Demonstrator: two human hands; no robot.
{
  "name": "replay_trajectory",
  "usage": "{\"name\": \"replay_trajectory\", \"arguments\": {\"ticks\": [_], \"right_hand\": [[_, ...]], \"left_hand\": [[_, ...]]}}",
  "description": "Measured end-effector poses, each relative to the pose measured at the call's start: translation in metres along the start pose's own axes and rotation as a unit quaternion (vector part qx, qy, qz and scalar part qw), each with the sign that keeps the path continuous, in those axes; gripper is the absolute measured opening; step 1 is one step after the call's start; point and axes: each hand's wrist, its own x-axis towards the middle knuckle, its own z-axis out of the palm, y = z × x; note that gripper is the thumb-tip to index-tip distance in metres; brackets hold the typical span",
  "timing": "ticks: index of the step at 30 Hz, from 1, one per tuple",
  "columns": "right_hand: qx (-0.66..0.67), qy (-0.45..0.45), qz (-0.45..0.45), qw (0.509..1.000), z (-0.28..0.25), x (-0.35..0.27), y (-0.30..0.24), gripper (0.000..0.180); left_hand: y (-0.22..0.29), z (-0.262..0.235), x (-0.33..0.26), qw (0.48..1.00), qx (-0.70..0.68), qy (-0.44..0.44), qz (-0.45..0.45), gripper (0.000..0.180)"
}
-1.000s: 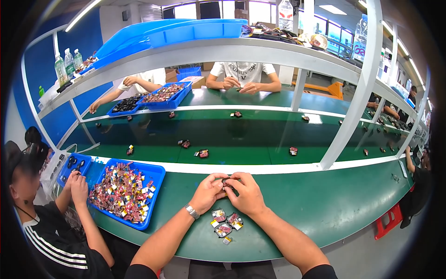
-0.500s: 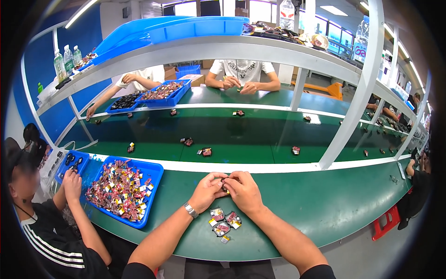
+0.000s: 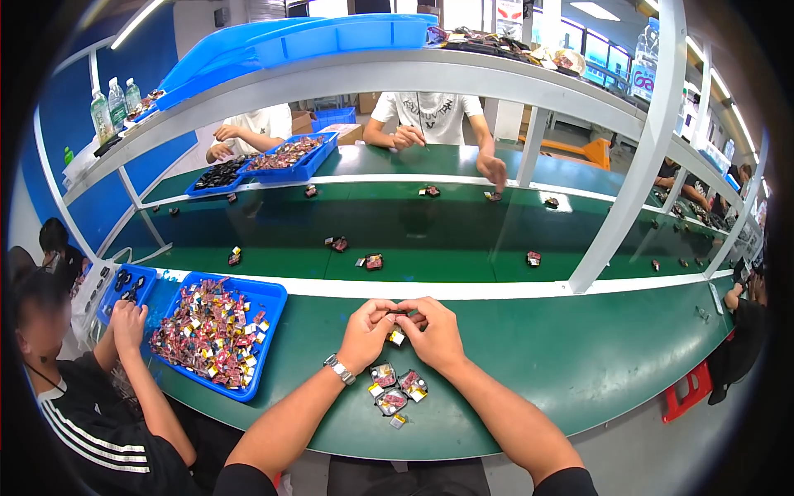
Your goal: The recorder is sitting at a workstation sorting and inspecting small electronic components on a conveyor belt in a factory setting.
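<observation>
My left hand (image 3: 366,337) and my right hand (image 3: 433,335) meet above the green table, fingers pinched together. Between them they hold a small dark electronic assembly (image 3: 396,337); most of it is hidden by the fingers, while a yellow-and-white part like a small battery hangs below. Closer to me lie three black-rimmed electronic assemblies (image 3: 391,403) with reddish circuit boards and yellow-white parts, close together. A separate yellow-and-white piece (image 3: 399,422) rests just in front of them.
A blue tray (image 3: 277,310) heaped with reddish boards stands left, beside a co-worker (image 3: 91,413) handling black parts from a smaller blue tray (image 3: 145,299). Beyond a white rail (image 3: 463,291), loose assemblies lie on a green belt (image 3: 447,248). Metal shelf posts (image 3: 616,190) rise ahead.
The yellow-white part of the held assembly now shows below my fingers. Across the belt, a co-worker's hand has reached out to a part there; another co-worker's arm has drawn back.
</observation>
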Motion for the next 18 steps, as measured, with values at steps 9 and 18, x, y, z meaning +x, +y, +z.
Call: {"name": "replay_trajectory", "arguments": {"ticks": [9, 18], "right_hand": [[0.028, -0.012, 0.015, 0.999, 0.004, 0.011, 0.014, 0.015], [-0.158, 0.185, 0.107, 0.964, -0.040, 0.115, 0.121, 0.019]], "left_hand": [[-0.003, -0.007, -0.001, 0.999, 0.008, 0.024, 0.033, 0.019], [0.000, -0.027, 0.016, 0.985, 0.078, 0.152, 0.023, 0.014]]}}
